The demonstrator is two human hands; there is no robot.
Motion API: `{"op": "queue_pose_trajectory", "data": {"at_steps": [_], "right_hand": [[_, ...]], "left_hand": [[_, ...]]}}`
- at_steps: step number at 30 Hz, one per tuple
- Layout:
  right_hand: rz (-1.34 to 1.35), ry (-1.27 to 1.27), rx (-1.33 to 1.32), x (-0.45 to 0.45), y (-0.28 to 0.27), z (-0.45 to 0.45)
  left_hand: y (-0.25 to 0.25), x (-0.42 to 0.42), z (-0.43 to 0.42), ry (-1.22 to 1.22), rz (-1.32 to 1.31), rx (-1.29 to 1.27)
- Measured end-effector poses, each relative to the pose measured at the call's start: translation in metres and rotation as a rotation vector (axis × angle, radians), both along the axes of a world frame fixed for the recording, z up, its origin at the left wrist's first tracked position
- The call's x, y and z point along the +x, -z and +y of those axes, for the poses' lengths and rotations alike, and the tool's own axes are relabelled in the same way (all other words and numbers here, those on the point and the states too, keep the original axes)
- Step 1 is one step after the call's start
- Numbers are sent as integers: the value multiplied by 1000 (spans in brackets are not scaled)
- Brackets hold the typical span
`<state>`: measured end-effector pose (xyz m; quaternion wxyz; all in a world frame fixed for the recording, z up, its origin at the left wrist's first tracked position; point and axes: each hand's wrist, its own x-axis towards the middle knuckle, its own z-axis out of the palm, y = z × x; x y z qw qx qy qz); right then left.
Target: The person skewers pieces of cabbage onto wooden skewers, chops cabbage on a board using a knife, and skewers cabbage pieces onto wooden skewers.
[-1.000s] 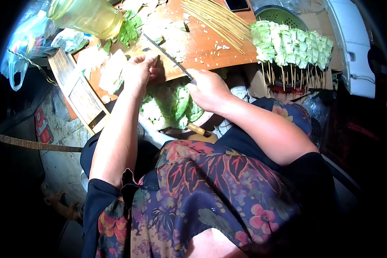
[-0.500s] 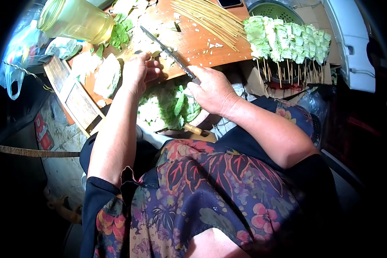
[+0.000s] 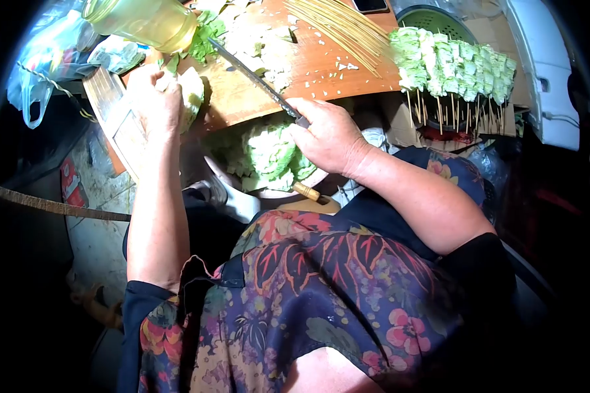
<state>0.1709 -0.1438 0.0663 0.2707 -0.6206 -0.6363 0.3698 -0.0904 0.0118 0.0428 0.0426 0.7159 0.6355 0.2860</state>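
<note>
My right hand (image 3: 331, 136) is wrapped round the handle of a knife (image 3: 255, 82). The blade slants up and left over the wooden board (image 3: 242, 108), its tip near some green leaves. At the board's left edge is my left hand (image 3: 160, 101), right beside a pale piece of cabbage (image 3: 192, 92). Glare washes out its bent fingers, and whatever lies under them is hidden. Chopped cabbage bits (image 3: 269, 52) are scattered behind the blade. Below the board's near edge, a basin (image 3: 226, 177) holds cut cabbage leaves (image 3: 272, 154).
Bamboo skewers (image 3: 341, 29) lie on the board near a phone (image 3: 370, 5). Skewered cabbage (image 3: 452, 65) rests by a green colander (image 3: 436, 23) at the right. A yellowish plastic jar (image 3: 144, 23) stands at the back left, by a plastic bag (image 3: 42, 78).
My left hand has moved left from the middle of the board to the cabbage at its left edge. My right hand keeps the knife at about the same place. The view has shifted slightly.
</note>
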Motion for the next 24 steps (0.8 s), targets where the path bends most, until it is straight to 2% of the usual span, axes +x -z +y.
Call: {"op": "queue_pose_trajectory", "data": {"at_steps": [2, 3, 5, 8, 9, 10, 12, 19, 24], "right_hand": [[14, -36, 14, -5, -1, 2], [17, -46, 37, -7, 1, 2], [20, -72, 45, -13, 1, 5], [19, -118, 31, -18, 5, 8], [14, -135, 11, -19, 6, 10], [12, -136, 11, -20, 6, 11], [-46, -149, -22, -22, 5, 12], [-112, -140, -42, -24, 11, 19], [-159, -166, -152, -23, 6, 27]], "left_hand": [[-5, -2, -12, -260, 108, -378], [-4, -6, -15, -263, 108, -375], [9, -16, -21, -152, -272, -530], [71, -52, 2, -214, -405, -672], [51, -29, -11, -151, -530, -565], [32, -15, -16, -151, -532, -565], [8, 4, -21, -269, -622, -774], [4, 20, -24, -193, -576, -769], [5, 21, -20, -197, -472, -748]]}}
